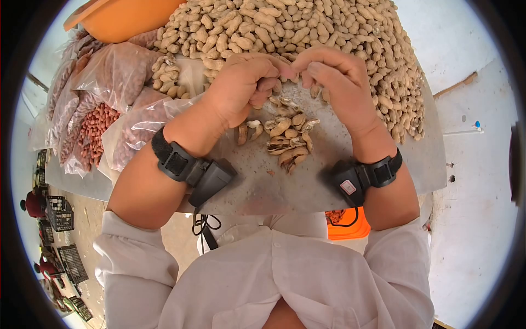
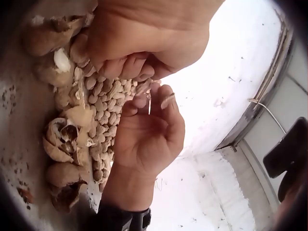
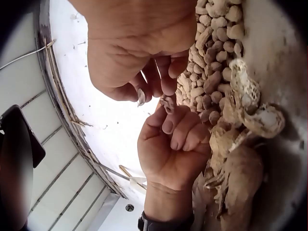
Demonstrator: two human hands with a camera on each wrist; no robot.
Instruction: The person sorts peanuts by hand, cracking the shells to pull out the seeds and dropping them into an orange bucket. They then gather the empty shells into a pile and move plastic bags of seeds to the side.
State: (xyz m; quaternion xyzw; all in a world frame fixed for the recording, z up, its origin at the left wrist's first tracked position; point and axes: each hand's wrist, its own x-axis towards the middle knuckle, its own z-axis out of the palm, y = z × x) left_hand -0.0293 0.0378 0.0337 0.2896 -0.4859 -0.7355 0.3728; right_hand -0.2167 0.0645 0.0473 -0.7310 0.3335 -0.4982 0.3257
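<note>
Both hands meet over the table at the near edge of a heap of unshelled peanuts (image 1: 263,24). My left hand (image 1: 244,82) curls its fingers and pinches a small brownish peanut (image 3: 168,105) at the fingertips. From the other side my right hand (image 1: 345,82) brings its curled fingertips onto the same peanut, so the fingers of both hands hide much of it. Below the hands lies a small pile of broken peanut shells (image 1: 290,134), some showing pale insides; these shells (image 2: 62,137) also stand close by in the left wrist view.
Clear plastic bags (image 1: 118,71) of reddish peanut kernels (image 1: 97,129) lie on the left of the metal table (image 1: 246,192). An orange basin (image 1: 126,22) stands behind them. Under the front edge shows an orange container (image 1: 350,227). Black crates (image 1: 60,213) stand on the floor at left.
</note>
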